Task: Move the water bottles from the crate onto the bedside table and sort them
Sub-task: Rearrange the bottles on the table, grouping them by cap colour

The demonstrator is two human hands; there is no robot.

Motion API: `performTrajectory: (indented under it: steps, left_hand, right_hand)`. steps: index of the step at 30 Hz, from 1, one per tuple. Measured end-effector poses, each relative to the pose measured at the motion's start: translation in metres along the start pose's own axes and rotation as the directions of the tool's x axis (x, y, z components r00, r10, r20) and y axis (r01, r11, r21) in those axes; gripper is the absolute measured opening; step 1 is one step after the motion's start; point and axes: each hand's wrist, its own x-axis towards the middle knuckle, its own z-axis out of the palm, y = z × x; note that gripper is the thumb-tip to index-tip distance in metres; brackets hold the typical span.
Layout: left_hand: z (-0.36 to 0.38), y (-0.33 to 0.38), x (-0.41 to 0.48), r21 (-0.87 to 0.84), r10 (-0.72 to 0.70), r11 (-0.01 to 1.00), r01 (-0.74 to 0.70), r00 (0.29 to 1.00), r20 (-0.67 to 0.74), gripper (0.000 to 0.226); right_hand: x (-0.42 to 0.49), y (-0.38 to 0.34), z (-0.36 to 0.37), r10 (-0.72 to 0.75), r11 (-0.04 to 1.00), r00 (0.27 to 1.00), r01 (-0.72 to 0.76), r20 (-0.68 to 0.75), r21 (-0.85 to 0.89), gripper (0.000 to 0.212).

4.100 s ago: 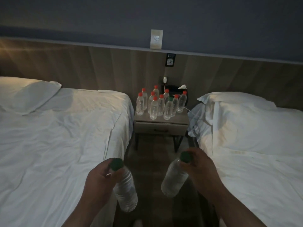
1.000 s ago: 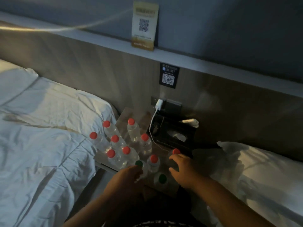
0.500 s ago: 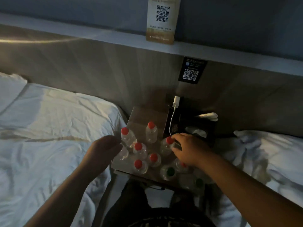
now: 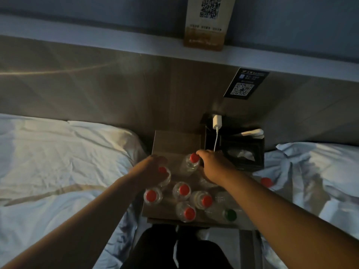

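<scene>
Several clear water bottles stand on the bedside table (image 4: pixel 174 140) between two beds. Most have red caps, like the red-capped bottle (image 4: pixel 183 190) in the middle; one green-capped bottle (image 4: pixel 229 214) stands at the front right. My left hand (image 4: pixel 153 169) wraps around a red-capped bottle (image 4: pixel 164 174) at the table's left side. My right hand (image 4: pixel 213 166) grips another red-capped bottle (image 4: pixel 191 162) further back, near the table's middle. One more red cap (image 4: pixel 265 182) shows at the right edge, past my right forearm. No crate is in view.
A black tissue box (image 4: pixel 242 154) and a white charger (image 4: pixel 217 122) with its cable fill the table's back right corner. White beds lie on both sides (image 4: pixel 58 162) (image 4: pixel 320 171). A wooden headboard panel with QR-code cards rises behind. My legs are below the table's front edge.
The camera has moved closer over the table. Both hands, which carried green-capped bottles seconds ago, have shifted onto red-capped bottles; the right hand reached further back, the left closed around its bottle.
</scene>
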Motion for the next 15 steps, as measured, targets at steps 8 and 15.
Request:
performTrajectory:
  steps: [8,15]
  left_hand:
    - [0.021,-0.017,0.019,0.213,0.031,0.976,-0.041,0.998,0.049,0.034]
    - [0.029,-0.029,0.034,0.150,0.046,0.988,-0.047,0.999,0.010,0.033]
  right_hand:
    - [0.020,0.001,0.026,0.056,0.996,0.998,-0.056,-0.002,0.063,0.064]
    - [0.041,-0.002,0.033,0.066,0.993,0.998,-0.066,0.006,0.093,0.036]
